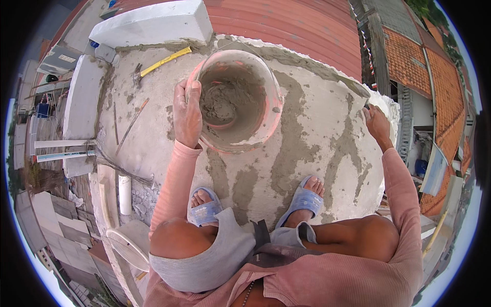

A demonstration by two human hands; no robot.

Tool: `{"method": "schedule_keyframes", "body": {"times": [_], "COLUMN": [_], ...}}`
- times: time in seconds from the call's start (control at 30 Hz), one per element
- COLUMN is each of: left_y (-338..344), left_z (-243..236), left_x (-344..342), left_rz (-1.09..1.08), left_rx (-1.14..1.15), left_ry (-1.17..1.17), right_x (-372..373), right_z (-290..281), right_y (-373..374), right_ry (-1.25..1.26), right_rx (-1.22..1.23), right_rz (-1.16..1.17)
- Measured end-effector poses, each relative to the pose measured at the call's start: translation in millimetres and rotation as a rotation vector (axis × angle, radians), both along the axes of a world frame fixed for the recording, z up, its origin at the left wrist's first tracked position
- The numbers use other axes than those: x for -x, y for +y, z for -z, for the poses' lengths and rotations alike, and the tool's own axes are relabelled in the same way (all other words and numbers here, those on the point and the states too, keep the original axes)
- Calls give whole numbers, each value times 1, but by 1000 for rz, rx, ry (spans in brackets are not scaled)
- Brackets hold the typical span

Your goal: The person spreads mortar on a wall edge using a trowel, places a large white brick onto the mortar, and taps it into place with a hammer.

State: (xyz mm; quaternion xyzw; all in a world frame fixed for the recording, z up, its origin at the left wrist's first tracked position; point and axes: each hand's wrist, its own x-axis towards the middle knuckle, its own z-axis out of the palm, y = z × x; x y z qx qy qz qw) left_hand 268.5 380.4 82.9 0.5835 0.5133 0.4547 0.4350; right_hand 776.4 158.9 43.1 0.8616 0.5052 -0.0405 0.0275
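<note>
My left hand (188, 113) is closed over the left rim of a reddish bucket (274, 105), its thumb at the inner side. Wet grey mortar (221, 102) lies heaped in the bucket and coats its inner wall. Out to the right, my right hand (377, 124) is closed round the dark handle of a trowel (353, 86). The trowel's blade points away from me toward the far right edge, over a strip of mortar (302, 60) spread along that edge. Part of the blade is hard to tell from the mortar around it.
A yellow-handled hammer (162, 63) and thin rods (132, 126) lie left of the bucket. White blocks (153, 24) stand at the far left. Mortar smears cover the slab (255, 169) around my sandalled feet. Beyond its edge is a red metal roof (286, 20). Pipes (66, 144) jut out at left.
</note>
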Motion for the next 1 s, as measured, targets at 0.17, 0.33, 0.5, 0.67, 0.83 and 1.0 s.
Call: {"method": "schedule_keyframes", "body": {"times": [0.17, 0.33, 0.5, 0.67, 0.83, 1.0], "left_y": [18, 25, 10, 7, 9, 4], "left_z": [-19, -29, -28, -29, -29, -17], "left_x": [-29, -53, -69, -83, -75, -58], "left_rz": [284, 437, 537, 489, 451, 344], "left_rx": [-103, -107, -359, -150, -121, -78], "left_ry": [79, 178, 347, 263, 143, -19], "right_x": [31, 118, 227, 247, 232, 253], "right_z": [-43, -98, -105, -76, -53, -33], "right_y": [-6, 31, 86, 96, 109, 99], "right_ry": [247, 360, 74, 117, 796, 1445], "right_rx": [-186, -122, 67, 271, 306, 400], "right_rz": [-94, -434, -493, -702, -493, -51]}}
